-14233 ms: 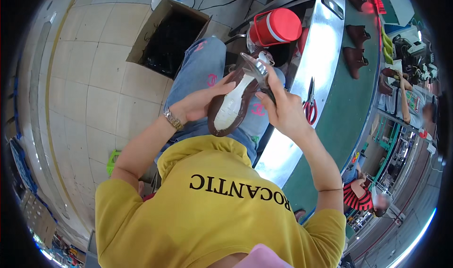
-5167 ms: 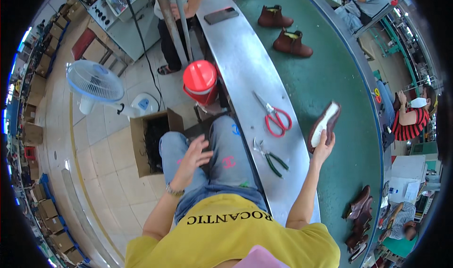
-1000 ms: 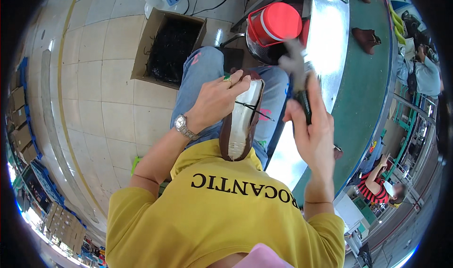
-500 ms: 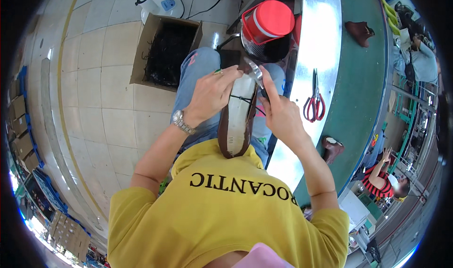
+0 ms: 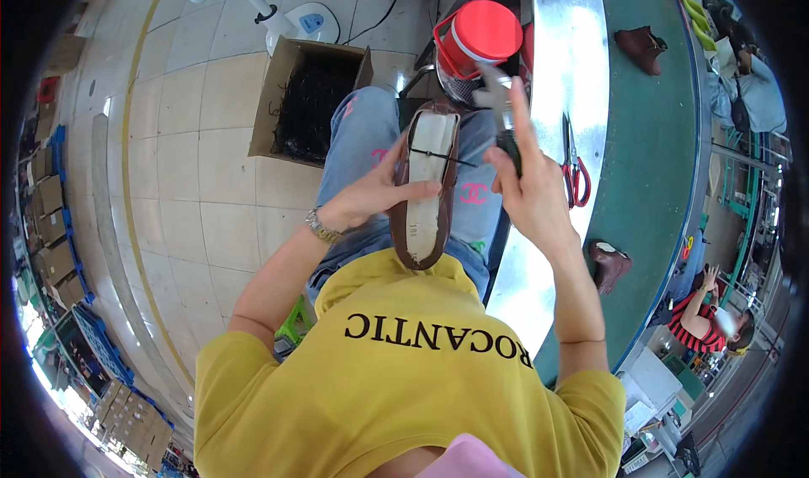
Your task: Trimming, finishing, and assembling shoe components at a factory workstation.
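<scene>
Fingers of left hand (image 5: 371, 198) wrapped round a brown shoe (image 5: 425, 192), sole up w/ pale insole showing, held over the lap. Right hand (image 5: 527, 196) closed on pliers (image 5: 499, 107), tip up by a red-lidded container (image 5: 476, 44). Black thread runs across the sole. Red scissors (image 5: 575, 170) lie on metal bench (image 5: 556, 65), just right.

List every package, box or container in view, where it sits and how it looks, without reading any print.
Cardboard box: open, brown, on the tiled floor left of the person's knees, filled with dark stringy material.
Round container: red lid and red handle, beside the metal bench, beyond the shoe.
Stacked brown cartons: far left along the floor's edge, small and blurred.
</scene>
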`<state>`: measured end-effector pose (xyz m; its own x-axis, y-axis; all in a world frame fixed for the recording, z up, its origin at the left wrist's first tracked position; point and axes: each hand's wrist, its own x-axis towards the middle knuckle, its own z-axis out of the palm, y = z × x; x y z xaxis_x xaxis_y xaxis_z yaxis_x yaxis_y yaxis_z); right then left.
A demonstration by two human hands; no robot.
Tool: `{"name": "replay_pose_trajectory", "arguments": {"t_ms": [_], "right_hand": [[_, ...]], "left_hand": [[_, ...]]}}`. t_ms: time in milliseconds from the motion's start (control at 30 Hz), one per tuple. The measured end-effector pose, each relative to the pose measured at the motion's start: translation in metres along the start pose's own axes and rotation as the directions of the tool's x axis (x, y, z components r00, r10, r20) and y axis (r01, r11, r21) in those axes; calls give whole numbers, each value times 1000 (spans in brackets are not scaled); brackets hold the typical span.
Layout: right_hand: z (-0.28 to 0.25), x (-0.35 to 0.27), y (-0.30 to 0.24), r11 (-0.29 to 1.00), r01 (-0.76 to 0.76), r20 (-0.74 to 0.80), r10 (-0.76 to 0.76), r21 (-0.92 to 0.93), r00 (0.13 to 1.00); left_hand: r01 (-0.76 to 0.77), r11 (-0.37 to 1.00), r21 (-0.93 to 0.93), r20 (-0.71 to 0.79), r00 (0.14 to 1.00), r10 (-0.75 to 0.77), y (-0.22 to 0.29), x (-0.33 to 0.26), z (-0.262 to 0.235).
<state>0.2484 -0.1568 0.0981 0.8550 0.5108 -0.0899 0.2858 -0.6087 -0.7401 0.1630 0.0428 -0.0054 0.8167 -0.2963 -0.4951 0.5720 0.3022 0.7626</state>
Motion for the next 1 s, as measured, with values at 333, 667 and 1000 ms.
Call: {"name": "replay_pose_trajectory", "arguments": {"t_ms": [333,667,1000], "right_hand": [[23,-72,24,935,-113,-24,128,336,991],[83,-134,23,943,-272,-43,285,194,958],[94,-140,32,980,-180,-84,187,86,979]], "left_hand": [[-218,972,83,193,961,199,-6,-26,26],[-336,825,455,277,934,227,-85,-14,6],[-118,987,111,249,965,87,-37,-25,14]]}}
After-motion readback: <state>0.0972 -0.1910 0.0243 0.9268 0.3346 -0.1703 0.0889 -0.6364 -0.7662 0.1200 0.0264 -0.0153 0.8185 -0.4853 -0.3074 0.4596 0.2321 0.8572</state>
